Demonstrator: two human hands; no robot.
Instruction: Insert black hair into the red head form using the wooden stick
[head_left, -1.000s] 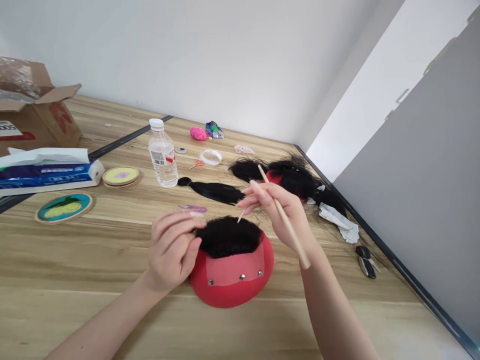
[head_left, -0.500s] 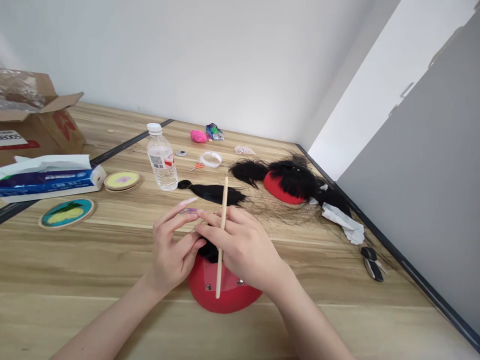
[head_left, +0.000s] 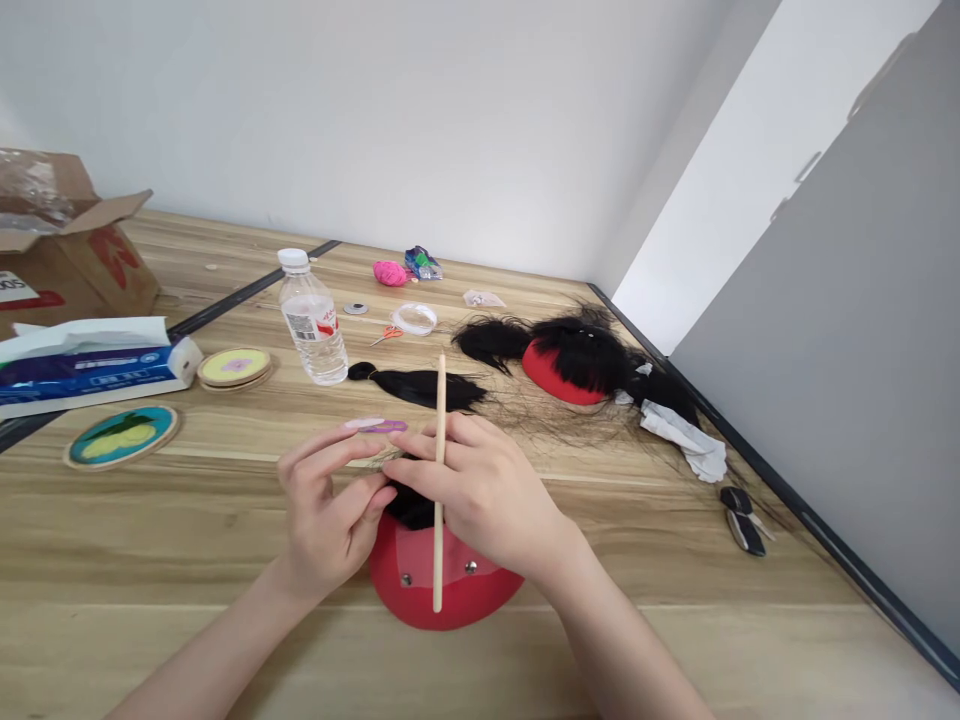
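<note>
A red dome-shaped form [head_left: 480, 603] sits on the table in front of me, with black hair [head_left: 412, 510] on its far side. A strip of translucent mesh [head_left: 431, 552] is fixed to it by silver pins. My right hand [head_left: 487, 490] grips a slim wooden stick [head_left: 439, 390], which stands nearly upright between the fingers and thins at its top end. At the left edge of the black hair, my left hand [head_left: 330, 505] pinches some of it between thumb and forefinger, its other fingers stretched toward my right hand. The fingertips of both hands nearly meet, hiding what lies between them.
Behind the hands lie a purple clip [head_left: 388, 426], a tied hank of black hair [head_left: 427, 386] and orange scissors [head_left: 388, 334]. A water bottle [head_left: 315, 335] stands left of them. Farther right is another red form [head_left: 559, 375] bearing black hair. A tissue pack [head_left: 90, 372] and cardboard box [head_left: 112, 265] stand left.
The view has shifted slightly. My left hand has moved a little left, away from the right hand, uncovering more of the purple clip. The wooden stick now stands more upright.
</note>
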